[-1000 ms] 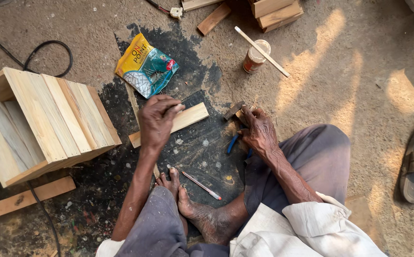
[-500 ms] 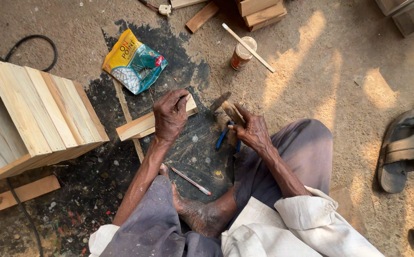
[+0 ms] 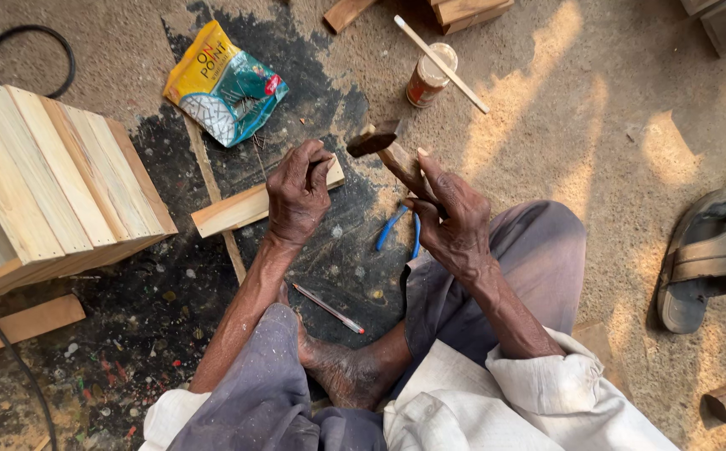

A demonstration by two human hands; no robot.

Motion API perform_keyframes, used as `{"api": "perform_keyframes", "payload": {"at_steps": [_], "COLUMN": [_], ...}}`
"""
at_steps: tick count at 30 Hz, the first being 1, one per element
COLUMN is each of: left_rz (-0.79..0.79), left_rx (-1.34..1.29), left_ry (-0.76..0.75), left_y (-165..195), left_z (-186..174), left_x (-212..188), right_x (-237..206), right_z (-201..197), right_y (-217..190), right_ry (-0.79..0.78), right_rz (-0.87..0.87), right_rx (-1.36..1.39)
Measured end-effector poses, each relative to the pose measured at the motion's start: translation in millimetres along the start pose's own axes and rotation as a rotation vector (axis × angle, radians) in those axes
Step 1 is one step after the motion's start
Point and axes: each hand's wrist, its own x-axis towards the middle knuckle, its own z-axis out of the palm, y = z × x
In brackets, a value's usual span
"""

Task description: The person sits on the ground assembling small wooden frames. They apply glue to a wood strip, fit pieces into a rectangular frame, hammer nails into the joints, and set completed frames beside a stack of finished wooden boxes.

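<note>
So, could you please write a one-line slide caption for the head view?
Seated on the ground, right hand raises a hammer while left hand steadies a wooden strip.

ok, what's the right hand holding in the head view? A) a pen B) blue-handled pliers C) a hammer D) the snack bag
C: the right hand grips the wooden handle of a hammer, head raised over the wood strip that the left hand steadies; the pliers, pen and bag lie on the ground.
</note>
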Motion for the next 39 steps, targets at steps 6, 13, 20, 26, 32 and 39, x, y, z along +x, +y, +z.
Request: {"api": "perform_keyframes", "payload": {"at_steps": [6, 13, 20, 26, 32, 39], "left_rz": [0.073, 0.101, 0.084, 0.132, 0.113, 0.203], "left_rx": [0.082, 0.113, 0.115, 0.167, 0.110, 0.174], "left_ry": [0.006, 0.012, 0.001, 0.043, 0.010, -0.065], "left_y": [-4.4, -3.4, 4.4, 2.2, -1.3, 4.9], "left_z": [2.2, 4.0, 1.9, 3.3, 4.3, -10.8], "left_x": [-3.4, -3.9, -3.1, -3.0, -4.9, 0.7], "right_x": [11.1, 20.2, 16.2, 18.3, 13.4, 1.8], "right_z": [-4.7, -2.9, -9.2, -11.1, -6.5, -14.7], "right_y": [-14.6, -23.0, -32.3, -29.8, -23.7, -14.3], "right_ry": [0.008, -0.232, -0.141, -0.087, -0.136, -0.041], "right_rz": [-0.136, -0.103, -0.185, -0.228, -0.138, -0.128], "right_rx": [-0.098, -0.386, -0.323, -0.347, -0.416, -0.302]}}
